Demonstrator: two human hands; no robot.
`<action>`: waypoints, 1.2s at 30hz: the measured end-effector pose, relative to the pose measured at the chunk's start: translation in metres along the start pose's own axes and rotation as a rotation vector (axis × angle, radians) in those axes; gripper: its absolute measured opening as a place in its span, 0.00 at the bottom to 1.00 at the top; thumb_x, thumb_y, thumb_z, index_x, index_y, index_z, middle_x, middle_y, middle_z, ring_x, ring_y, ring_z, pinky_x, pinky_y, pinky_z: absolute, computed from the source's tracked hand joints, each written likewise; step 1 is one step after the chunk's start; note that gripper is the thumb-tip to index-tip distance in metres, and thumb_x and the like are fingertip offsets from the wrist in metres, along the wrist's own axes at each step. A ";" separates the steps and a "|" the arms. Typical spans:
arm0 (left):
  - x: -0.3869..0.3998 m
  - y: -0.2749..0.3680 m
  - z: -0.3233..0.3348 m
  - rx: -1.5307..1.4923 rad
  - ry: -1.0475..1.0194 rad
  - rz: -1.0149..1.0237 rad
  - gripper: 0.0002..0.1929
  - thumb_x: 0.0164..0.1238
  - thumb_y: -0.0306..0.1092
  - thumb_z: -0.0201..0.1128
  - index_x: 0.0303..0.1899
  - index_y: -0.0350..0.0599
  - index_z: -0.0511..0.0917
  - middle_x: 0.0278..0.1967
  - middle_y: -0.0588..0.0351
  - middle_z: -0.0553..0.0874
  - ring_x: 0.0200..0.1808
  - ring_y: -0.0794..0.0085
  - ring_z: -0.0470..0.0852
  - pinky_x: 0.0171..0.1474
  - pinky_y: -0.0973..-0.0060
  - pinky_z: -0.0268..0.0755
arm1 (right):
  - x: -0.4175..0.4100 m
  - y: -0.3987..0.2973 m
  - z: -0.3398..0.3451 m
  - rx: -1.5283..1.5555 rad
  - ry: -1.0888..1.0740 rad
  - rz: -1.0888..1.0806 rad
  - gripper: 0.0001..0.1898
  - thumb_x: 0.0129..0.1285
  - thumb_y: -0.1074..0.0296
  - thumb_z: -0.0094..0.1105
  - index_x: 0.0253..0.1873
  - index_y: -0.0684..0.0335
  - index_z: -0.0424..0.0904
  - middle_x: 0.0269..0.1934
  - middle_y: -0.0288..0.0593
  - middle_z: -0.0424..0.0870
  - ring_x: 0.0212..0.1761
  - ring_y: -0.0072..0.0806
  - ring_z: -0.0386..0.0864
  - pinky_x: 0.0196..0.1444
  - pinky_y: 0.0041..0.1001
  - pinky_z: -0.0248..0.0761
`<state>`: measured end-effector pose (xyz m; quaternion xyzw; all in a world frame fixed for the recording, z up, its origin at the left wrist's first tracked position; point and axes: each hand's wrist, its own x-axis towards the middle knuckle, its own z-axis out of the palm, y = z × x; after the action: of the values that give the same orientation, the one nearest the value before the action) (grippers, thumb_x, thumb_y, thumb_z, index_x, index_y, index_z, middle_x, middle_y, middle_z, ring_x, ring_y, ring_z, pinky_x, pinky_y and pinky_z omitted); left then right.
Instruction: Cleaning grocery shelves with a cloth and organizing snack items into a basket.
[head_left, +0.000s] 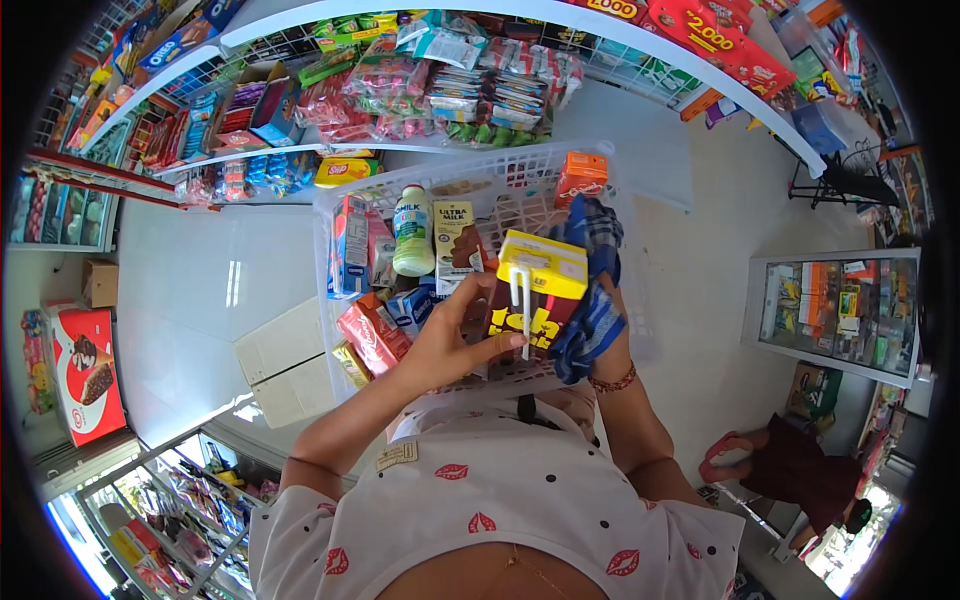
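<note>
My left hand (457, 337) grips a yellow and dark drink carton (525, 300) with a white straw on its side, thumb across the front. A blue checked cloth (592, 300) is held in my right hand (611, 345) against the carton's right side. Both are over a white plastic basket (480, 169). Inside the basket, a milk bottle (413, 232) stands beside a cream and brown milk carton (456, 240). A red drink carton (373, 330) leans at the near left, with blue cartons (349, 251) behind it. An orange-red carton (581, 180) stands in the far right corner.
Shelves (420, 146) of packaged snacks curve across the far side. A flattened cardboard box (289, 360) lies left of the basket. A glass display case (836, 315) stands at the right. Another person (802, 469) is at the lower right. A rack of goods (180, 510) is at the lower left.
</note>
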<state>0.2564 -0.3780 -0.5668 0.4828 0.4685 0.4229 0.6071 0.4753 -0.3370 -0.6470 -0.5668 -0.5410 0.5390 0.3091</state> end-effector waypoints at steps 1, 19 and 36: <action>0.003 0.002 0.000 -0.043 0.038 -0.018 0.26 0.57 0.29 0.68 0.55 0.40 0.64 0.47 0.55 0.79 0.49 0.75 0.78 0.53 0.76 0.70 | -0.009 -0.039 0.000 -0.203 -0.003 -0.292 0.19 0.65 0.69 0.50 0.61 0.64 0.69 0.60 0.56 0.65 0.62 0.45 0.66 0.65 0.33 0.57; 0.071 0.028 -0.020 -0.158 -0.099 -0.081 0.39 0.52 0.28 0.71 0.64 0.37 0.57 0.56 0.50 0.72 0.58 0.69 0.71 0.61 0.69 0.64 | 0.006 -0.081 -0.027 0.193 -0.202 -0.179 0.35 0.42 0.65 0.77 0.55 0.70 0.69 0.48 0.43 0.77 0.49 0.26 0.75 0.54 0.27 0.68; 0.198 -0.035 -0.021 0.843 0.098 0.290 0.30 0.50 0.38 0.73 0.50 0.38 0.64 0.46 0.44 0.77 0.43 0.53 0.81 0.42 0.66 0.76 | 0.021 -0.060 -0.029 0.525 0.287 -0.031 0.19 0.51 0.74 0.70 0.47 0.69 0.74 0.41 0.40 0.81 0.40 0.21 0.79 0.47 0.22 0.72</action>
<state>0.2784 -0.1892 -0.6345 0.7281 0.5557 0.2983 0.2686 0.4828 -0.2967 -0.5899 -0.5295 -0.3425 0.5701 0.5266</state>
